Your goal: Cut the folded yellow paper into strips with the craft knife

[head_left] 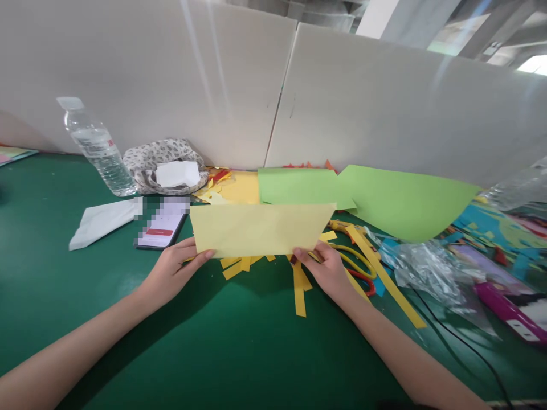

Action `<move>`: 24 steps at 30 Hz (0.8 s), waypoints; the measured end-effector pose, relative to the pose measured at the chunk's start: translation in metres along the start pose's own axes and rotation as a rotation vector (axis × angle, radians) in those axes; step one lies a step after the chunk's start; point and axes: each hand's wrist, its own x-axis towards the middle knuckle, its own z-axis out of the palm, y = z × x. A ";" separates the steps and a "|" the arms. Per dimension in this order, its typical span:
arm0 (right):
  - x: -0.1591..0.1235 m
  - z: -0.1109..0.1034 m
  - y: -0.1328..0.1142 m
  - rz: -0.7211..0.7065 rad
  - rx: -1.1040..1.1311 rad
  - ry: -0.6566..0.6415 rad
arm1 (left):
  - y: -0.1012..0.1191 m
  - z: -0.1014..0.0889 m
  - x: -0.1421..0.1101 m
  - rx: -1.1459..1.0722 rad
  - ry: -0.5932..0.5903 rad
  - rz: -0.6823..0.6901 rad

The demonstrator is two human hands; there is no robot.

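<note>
A pale yellow sheet of paper [260, 230] is held up over the table, its far edge wider than its near edge in view. My left hand [177, 267] pinches its lower left corner, thumb on top and fingers behind. At the lower right corner my right hand [327, 267] grips it the same way. Beneath and beyond the sheet lie cut yellow strips [300, 290], partly hidden by it. Close to my right hand are scissors with yellow and red handles [363, 267], whose blades I cannot see, and a yellow glue gun [342, 226].
Green sheets [397, 199] lean against the grey partition [384, 114]. To the left are a water bottle [100, 151], a patterned cloth bag [166, 149], a tissue [102, 222] and a phone [164, 225]. Crumpled clear plastic [436, 273] and a magenta object [508, 313] lie right, near a black cable [465, 341].
</note>
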 end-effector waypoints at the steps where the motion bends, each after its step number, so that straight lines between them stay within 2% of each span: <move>1: -0.001 0.001 0.000 0.013 0.063 0.010 | 0.000 0.000 -0.001 0.006 0.025 0.014; 5: -0.005 0.003 0.000 0.022 0.242 0.042 | -0.004 0.000 -0.006 0.009 0.136 0.124; 7: -0.004 0.003 -0.003 0.019 0.377 0.046 | -0.006 0.000 -0.009 -0.033 0.133 0.208; 9: -0.002 0.004 -0.008 0.043 0.504 0.025 | -0.006 0.001 -0.011 -0.089 0.092 0.219; 11: -0.001 0.005 -0.014 0.090 0.557 -0.005 | -0.004 0.003 -0.011 -0.135 0.052 0.096; 13: -0.001 0.004 -0.019 0.131 0.558 -0.017 | 0.000 0.006 -0.010 -0.175 0.016 -0.106; 14: -0.001 0.004 -0.020 0.157 0.551 -0.020 | 0.001 0.007 -0.009 -0.202 -0.040 -0.185; 17: -0.002 0.002 -0.020 0.281 0.515 -0.060 | 0.004 0.008 -0.004 -0.271 -0.147 -0.338; 20: -0.002 0.001 -0.017 0.380 0.494 -0.116 | 0.006 0.008 0.000 -0.378 -0.080 -0.401; 24: -0.003 0.002 -0.016 0.445 0.481 -0.170 | 0.013 0.006 0.001 -0.604 0.014 -0.395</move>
